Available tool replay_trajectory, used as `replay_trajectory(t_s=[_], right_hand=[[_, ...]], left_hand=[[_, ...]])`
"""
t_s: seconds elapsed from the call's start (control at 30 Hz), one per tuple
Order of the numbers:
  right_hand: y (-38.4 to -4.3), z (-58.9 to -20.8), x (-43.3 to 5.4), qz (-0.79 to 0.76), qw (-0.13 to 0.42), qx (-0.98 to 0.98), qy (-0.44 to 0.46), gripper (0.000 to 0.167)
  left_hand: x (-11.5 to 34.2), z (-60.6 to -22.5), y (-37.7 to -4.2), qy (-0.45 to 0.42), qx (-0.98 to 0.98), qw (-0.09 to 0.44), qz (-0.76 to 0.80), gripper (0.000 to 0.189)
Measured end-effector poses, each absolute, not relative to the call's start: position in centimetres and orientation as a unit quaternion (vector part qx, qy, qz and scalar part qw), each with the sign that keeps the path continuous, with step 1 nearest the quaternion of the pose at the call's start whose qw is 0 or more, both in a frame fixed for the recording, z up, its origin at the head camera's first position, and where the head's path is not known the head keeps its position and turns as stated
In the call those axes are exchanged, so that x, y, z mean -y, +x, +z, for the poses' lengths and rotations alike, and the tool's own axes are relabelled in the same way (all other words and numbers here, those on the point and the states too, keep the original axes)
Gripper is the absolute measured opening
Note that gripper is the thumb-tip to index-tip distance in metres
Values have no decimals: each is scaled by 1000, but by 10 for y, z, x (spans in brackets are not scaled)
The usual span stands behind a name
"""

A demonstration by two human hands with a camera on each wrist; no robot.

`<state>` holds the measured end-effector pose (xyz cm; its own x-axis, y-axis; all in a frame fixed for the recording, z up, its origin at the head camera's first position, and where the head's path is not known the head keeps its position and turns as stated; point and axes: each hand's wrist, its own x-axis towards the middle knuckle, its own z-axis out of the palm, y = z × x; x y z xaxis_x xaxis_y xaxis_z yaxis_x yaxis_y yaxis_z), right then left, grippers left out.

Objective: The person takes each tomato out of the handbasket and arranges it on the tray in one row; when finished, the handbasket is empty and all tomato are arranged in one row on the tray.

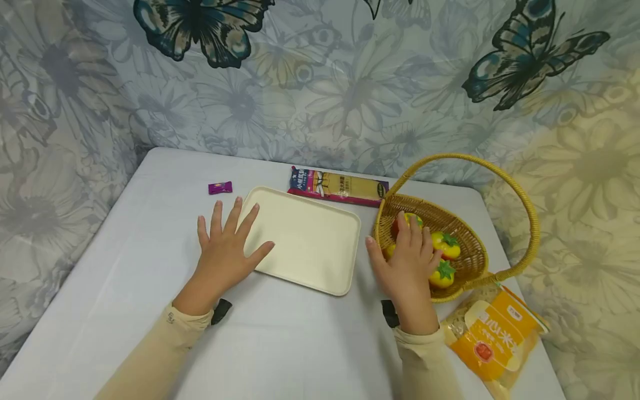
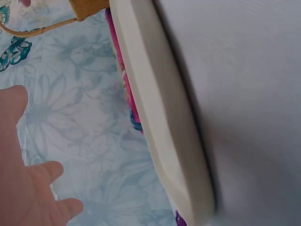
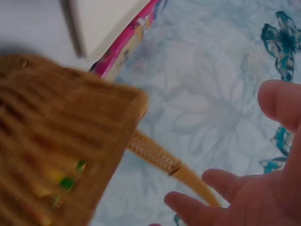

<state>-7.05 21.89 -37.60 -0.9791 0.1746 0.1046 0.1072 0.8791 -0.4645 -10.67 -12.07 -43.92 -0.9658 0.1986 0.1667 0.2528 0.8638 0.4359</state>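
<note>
My left hand point(image 1: 222, 258) is spread wide over the near-left edge of a cream rectangular tray point(image 1: 305, 239), holding nothing. In the left wrist view its fingers point(image 2: 49, 172) stand apart from the tray's rim. My right hand point(image 1: 407, 264) is held over the left side of a yellow wicker basket point(image 1: 472, 244) with a tall looped handle, its fingers extended. Inside the basket lie several red-and-yellow toy fruits with green leafy tops, one of them a yellow one point(image 1: 442, 275); my right hand partly hides them. The right wrist view shows the basket's woven side point(image 3: 61, 122) beside the fingers.
Behind the tray lies a long pink-and-blue food packet point(image 1: 340, 186). A small purple wrapped candy point(image 1: 220, 188) lies at the back left. Near the table's right edge, an orange-and-clear bag point(image 1: 492, 336) rests against the basket. A patterned wall point(image 1: 320, 94) rises behind the white table point(image 1: 125, 266).
</note>
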Motion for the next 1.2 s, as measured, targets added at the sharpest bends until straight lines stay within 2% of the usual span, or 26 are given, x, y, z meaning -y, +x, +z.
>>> replay_trajectory(t_s=[0.23, 0.47, 0.7, 1.0, 1.2], right_hand=[[-64, -377, -241, 241, 47, 963, -111, 94], [-60, -385, -250, 225, 50, 966, -113, 92], [-56, -392, -255, 218, 45, 968, -113, 90], [-57, -398, -259, 225, 0, 966, -124, 91], [-58, -400, -263, 228, -6, 966, -124, 88]], left_hand=[[140, -448, -99, -98, 968, 46, -229, 88], [154, -458, -93, -88, 968, 38, -232, 90], [162, -465, -85, -86, 968, 2, -235, 94], [165, -475, -84, -86, 969, -46, -229, 98], [165, -480, -83, -85, 967, -74, -229, 98]])
